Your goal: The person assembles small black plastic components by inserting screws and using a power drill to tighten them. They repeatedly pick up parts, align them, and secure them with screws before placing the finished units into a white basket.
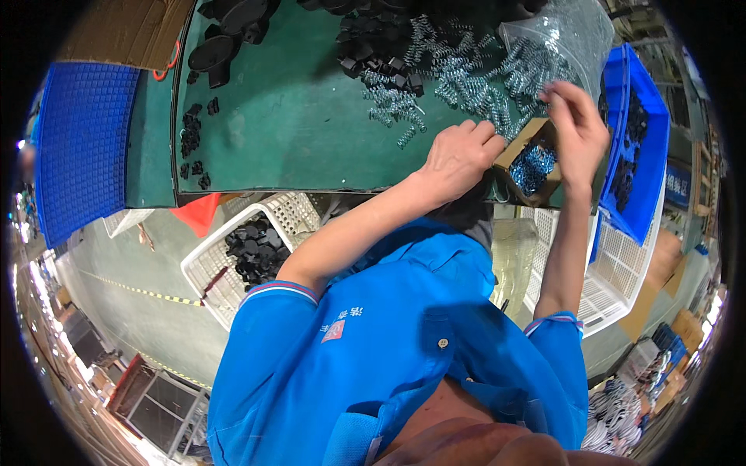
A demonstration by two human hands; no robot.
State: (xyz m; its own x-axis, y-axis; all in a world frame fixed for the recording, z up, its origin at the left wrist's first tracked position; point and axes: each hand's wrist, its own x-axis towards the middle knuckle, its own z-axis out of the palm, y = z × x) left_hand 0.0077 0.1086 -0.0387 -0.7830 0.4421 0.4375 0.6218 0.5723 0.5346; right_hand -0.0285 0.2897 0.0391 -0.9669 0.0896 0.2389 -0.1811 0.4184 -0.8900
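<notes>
“Coil springs (458,78), bright metal, uncounted: where are they lying?”

“Loose, in a tangled spread on the green table (272,140), toward its far right. Some are lying under or inside a clear plastic bag (571,35). Small black plastic parts (373,48) are sitting just left of them.”

“Right hand (579,132), entry?”

“Reaching at the right end of the spring spread, beyond an open cardboard box (533,130). In its grip, thumb and forefinger are showing close to each other; whether they are meeting, or pinching a small part, I cannot tell.”

“Left hand (464,159)?”

“Sitting beside the box's left edge, fingers curling downward. Its grip is facing away, so I cannot tell if it is pinching anything. The box is holding small blue-and-silver metal parts (533,167).”

“Handling notes?”

“By my judgement, good picking is calling for a light fingertip pinch, one piece at a time, since the coils are probably hooking one another. Lifting straight up is likely sparing the neighbours a drag. Both wrists are working near the box's raised flaps, so a careless knock is risking a spill.”

“Adjacent stock?”

“One blue plastic bin (643,206), standing right of the table, is holding black parts.”
</notes>
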